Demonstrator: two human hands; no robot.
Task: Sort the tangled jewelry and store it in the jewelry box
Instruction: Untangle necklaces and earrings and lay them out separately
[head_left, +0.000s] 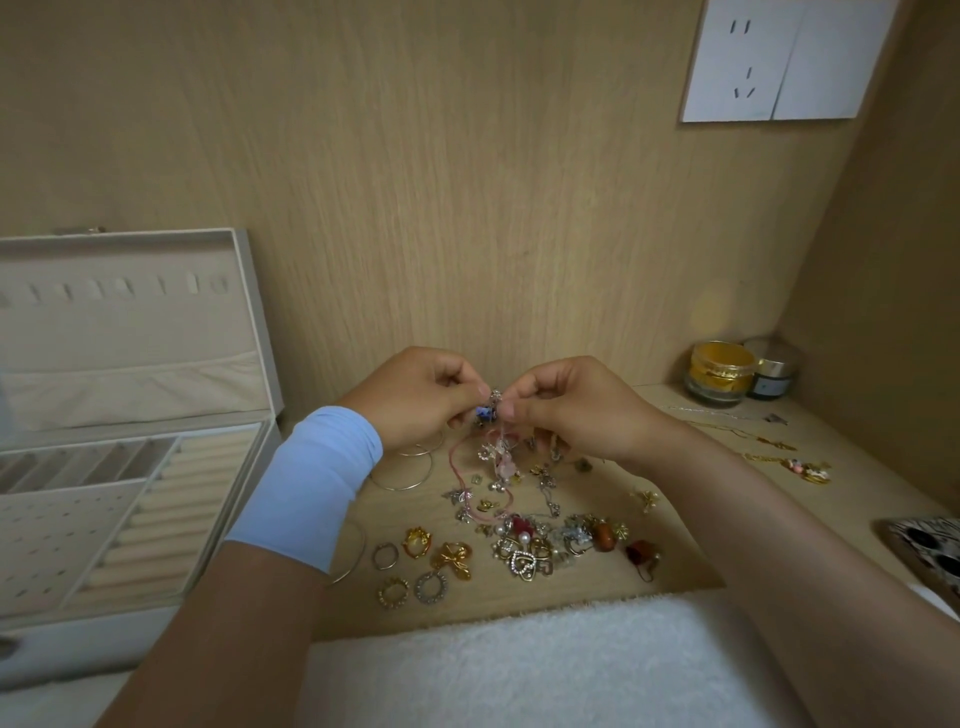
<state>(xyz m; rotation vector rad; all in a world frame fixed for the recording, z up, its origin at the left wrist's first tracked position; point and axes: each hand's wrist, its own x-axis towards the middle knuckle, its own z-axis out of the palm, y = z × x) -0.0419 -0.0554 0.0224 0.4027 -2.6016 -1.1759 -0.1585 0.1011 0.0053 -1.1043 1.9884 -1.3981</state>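
1. Risk, near edge of desk (691, 493): loose pile (519, 545) of rings, brooches and earrings lies just beside a white towel (519, 665). A piece flicked off could sink into the nap and be lost.
2. Risk, mid-desk: left hand (415, 400) and right hand (571, 410) are raised over the pile, close together, each pinching the beaded tangle (493, 402) with curled fingertips. A pink cord (457, 467) hangs from it into the pile. A hard pull would likely tighten the knot or snap the cord, and lifting could drag snagged charms along.
3. Silver bangles (410, 467) lie under the left wrist.
4. Gold chains (779, 462) lie toward the right edge, with a phone (930, 551) at that edge.
5. Jewelry box (257, 312) stands open at the left edge, lid up. The left forearm lies between it and the pile.
6. Two jars (722, 371) stand in the far right corner, well apart from the work.
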